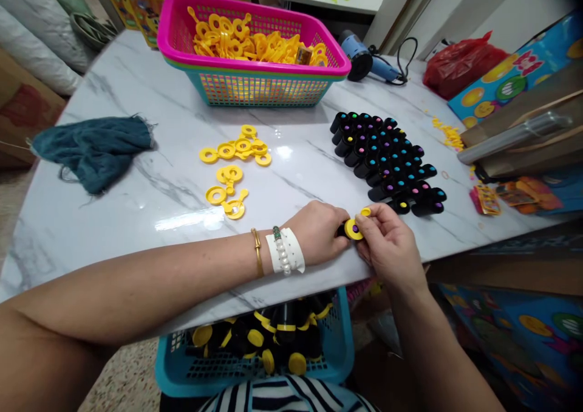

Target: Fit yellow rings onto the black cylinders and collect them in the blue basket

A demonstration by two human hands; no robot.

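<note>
Near the table's front edge, my left hand (319, 233) is closed round a small black bottle (341, 230), most of it hidden by the fingers. A yellow ring-shaped cap (350, 232) sits at the bottle's end, with a purple dot showing through its hole. My right hand (387, 242) pinches this cap between thumb and fingers, beside its raised round tab. Just beyond the right hand, several black bottles (387, 157) stand upright in a tight group, with coloured dots on top. Loose yellow caps (243, 149) lie on the marbled table left of them.
A pink-rimmed basket (255, 65) of yellow caps stands at the back. Below the front edge, a blue basket (164, 363) holds black bottles with yellow caps. A dark green cloth (95, 151) lies left; a blue power tool (371, 59) and a red bag (460, 65) are back right.
</note>
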